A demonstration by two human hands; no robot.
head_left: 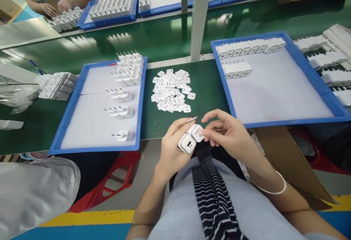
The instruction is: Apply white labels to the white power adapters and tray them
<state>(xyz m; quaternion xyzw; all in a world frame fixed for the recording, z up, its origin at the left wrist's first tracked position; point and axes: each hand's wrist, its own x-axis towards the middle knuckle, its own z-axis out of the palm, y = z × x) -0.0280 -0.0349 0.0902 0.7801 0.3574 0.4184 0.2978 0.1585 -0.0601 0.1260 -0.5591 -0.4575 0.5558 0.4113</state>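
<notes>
My left hand [175, 145] is wrapped round two white plug chargers [187, 144] held side by side, their end faces turned up toward me. The nearer end shows dark port slots; the farther one carries a plate with small print. A thin white piece [192, 119] sticks up at my left fingertips, seen edge-on. My right hand [226, 132] is beside them, its thumb tip touching the printed end of the farther charger. Its index finger is raised apart from the thumb, the other fingers bent. Just beyond my hands lies a pile of small white plates [172, 92].
On the left a blue-rimmed tray [141, 104] holds rows of chargers with pins up. A second blue tray [233, 113] on the right holds more chargers. A white post [199, 20] rises behind the pile. Another person's hands [65, 4] work at the far left.
</notes>
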